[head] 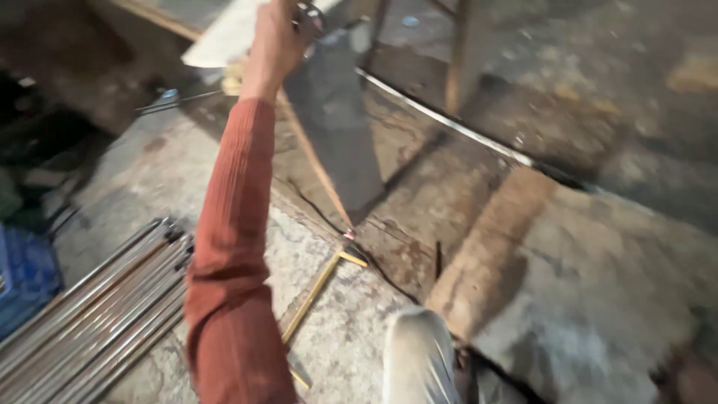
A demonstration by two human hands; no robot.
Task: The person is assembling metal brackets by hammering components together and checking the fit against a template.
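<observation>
A: Rough concrete floor [598,247], cracked and stained, poor light, frame blurred. Bundle of grey steel rods [97,307] lies lower left, blue plastic crate [26,273] beside it.

B: Hands?

A: One only. Left hand [273,41], on a rust-red ribbed sleeve [228,262], raised to the top edge, fingers closed round a small metal piece [308,16]. Can't tell what that piece is – blur. Right hand out of shot.

B: What's the hand over?

A: Flat grey triangular sheet [333,127], wide end up by the hand, tapering to a point at a small yellow angle frame [318,288] on the floor. Looks tilted up from that point, so prob. steadied at the top end; contact w/ hand not clear.

B: Other items?

A: Long bright metal strip [449,120] runs diagonally behind the sheet. Wooden leg [458,56] upright beyond it. Pale shoe toe [419,359] at bottom edge, just beside a floor crack.
</observation>
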